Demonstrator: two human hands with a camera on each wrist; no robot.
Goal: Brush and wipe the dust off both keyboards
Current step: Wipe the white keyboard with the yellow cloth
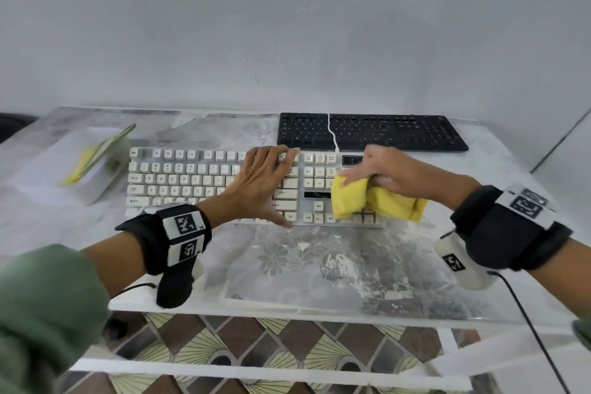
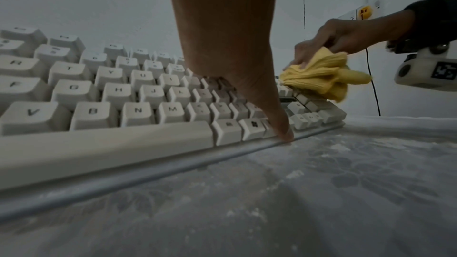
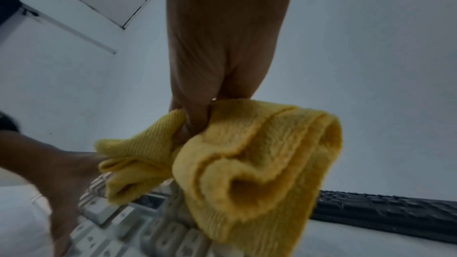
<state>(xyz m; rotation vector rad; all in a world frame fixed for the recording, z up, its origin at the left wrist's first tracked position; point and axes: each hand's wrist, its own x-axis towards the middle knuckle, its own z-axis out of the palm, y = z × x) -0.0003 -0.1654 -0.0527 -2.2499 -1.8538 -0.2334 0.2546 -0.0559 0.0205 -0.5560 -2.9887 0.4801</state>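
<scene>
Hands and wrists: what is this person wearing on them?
The left hand and right hand are bare. Each wrist carries a black strap with white square-patterned marker tags and a small white camera pod; a thin black cable trails from the right one. Green sleeves cover the forearms.

White keyboard (image 2: 106,93) keycaps legible: Y, U, G, H, J, V, B, N, M; head view: Q, W, E, R, T.

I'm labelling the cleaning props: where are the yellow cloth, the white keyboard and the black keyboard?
yellow cloth (image 1: 348,201): head view, on its hanging left fold.
white keyboard (image 1: 179,179): head view, on the letter keys.
black keyboard (image 1: 399,134): head view, on its middle keys.
</scene>
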